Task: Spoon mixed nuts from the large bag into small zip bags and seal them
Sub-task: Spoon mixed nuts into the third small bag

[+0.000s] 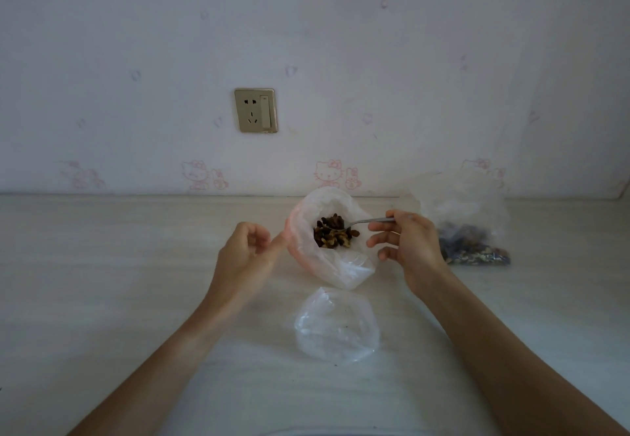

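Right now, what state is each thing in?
Small zip bag: mouth open, partly filled with nuts.
Spoon: bowl inside that bag's mouth.
Left hand: pinching the bag's rim.
Right hand: holding the spoon handle.
Second small bag: lying flat, empty.
Large bag: open, nuts at bottom.

The spoon [361,223] handle's end is hidden inside the right hand [407,241], and its bowl is partly buried in the nuts [334,235]. Both forearms are cut off by the bottom edge. The large bag [467,227] contents are blurred behind cloudy plastic, too indistinct to sort.
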Demonstrator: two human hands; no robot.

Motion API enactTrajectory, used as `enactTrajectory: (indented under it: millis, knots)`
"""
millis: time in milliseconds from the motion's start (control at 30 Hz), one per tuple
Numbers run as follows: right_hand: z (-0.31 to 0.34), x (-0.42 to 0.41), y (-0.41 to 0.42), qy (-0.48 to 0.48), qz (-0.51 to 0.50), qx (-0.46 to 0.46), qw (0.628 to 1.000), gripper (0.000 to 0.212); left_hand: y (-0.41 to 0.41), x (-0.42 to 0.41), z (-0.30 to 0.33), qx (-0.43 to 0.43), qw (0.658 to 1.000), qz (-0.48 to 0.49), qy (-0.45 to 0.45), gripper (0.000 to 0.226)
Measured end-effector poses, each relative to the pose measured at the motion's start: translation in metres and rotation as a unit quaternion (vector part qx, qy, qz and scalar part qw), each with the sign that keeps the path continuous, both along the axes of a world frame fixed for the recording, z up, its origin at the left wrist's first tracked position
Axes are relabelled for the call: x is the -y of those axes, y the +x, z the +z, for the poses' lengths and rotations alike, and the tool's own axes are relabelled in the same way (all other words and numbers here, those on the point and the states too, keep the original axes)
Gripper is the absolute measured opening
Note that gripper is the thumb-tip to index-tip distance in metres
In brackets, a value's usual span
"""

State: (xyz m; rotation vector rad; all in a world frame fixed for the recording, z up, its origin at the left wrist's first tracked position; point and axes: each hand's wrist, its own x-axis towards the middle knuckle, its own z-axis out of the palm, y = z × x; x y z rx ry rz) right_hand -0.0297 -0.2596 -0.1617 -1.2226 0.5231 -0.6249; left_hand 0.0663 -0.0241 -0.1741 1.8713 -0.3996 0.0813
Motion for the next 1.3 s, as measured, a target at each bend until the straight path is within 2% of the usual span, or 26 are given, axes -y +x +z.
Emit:
enactTrajectory:
  millis: [167, 233, 333, 500, 600, 700, 800, 867, 1000, 1067, 1133, 1200, 1300]
  knots:
    - [0.004, -0.002, -0.009, 0.005, 0.000, 0.017, 1.000, 0.021, -0.029, -0.013, 0.001, -0.044, 0.979, -0.115, 0.165, 0.068]
    - [0.007, -0.002, -0.017, 0.001, 0.001, 0.022, 1.000, 0.020, -0.034, -0.011, 0.001, -0.046, 0.969, -0.132, 0.205, 0.077]
    - [0.012, -0.003, -0.032, -0.011, 0.007, 0.034, 0.999, 0.020, -0.037, -0.007, 0.003, -0.050, 0.960, -0.144, 0.233, 0.056]
    - [0.020, -0.013, -0.067, -0.024, 0.039, 0.052, 0.998, 0.022, -0.040, -0.005, 0.002, -0.038, 0.957, -0.163, 0.239, 0.027]
    - [0.019, -0.022, -0.089, -0.027, 0.069, 0.044, 0.996, 0.022, -0.041, -0.004, 0.002, -0.051, 0.965, -0.169, 0.194, 0.011]
    - [0.014, -0.032, -0.107, -0.049, 0.093, 0.021, 0.994, 0.023, -0.042, -0.004, 0.005, -0.071, 0.970, -0.182, 0.144, 0.013]
    - [0.008, -0.038, -0.121, -0.142, 0.102, 0.012, 0.985, 0.024, -0.043, -0.006, 0.008, -0.081, 0.964, -0.230, 0.105, 0.023]
    - [0.004, -0.041, -0.128, -0.262, 0.110, 0.021, 0.959, 0.025, -0.045, -0.007, 0.011, -0.076, 0.958, -0.261, 0.085, 0.020]
    - [-0.001, -0.041, -0.139, -0.489, 0.125, 0.030, 0.863, 0.026, -0.045, -0.006, 0.011, -0.029, 0.956, -0.281, 0.076, 0.014]
    - [-0.001, -0.039, -0.142, -0.559, 0.128, 0.020, 0.819, 0.023, -0.045, -0.006, 0.011, -0.011, 0.955, -0.286, 0.073, 0.012]
    - [0.002, -0.039, -0.144, -0.585, 0.128, 0.026, 0.800, 0.021, -0.044, -0.005, 0.010, 0.002, 0.956, -0.284, 0.072, 0.012]
    - [0.006, -0.041, -0.142, -0.545, 0.127, 0.057, 0.827, 0.023, -0.043, -0.004, 0.008, 0.010, 0.960, -0.272, 0.072, 0.012]
    - [0.014, -0.042, -0.134, -0.397, 0.095, 0.113, 0.906, 0.023, -0.042, -0.003, 0.005, 0.005, 0.965, -0.251, 0.076, 0.013]
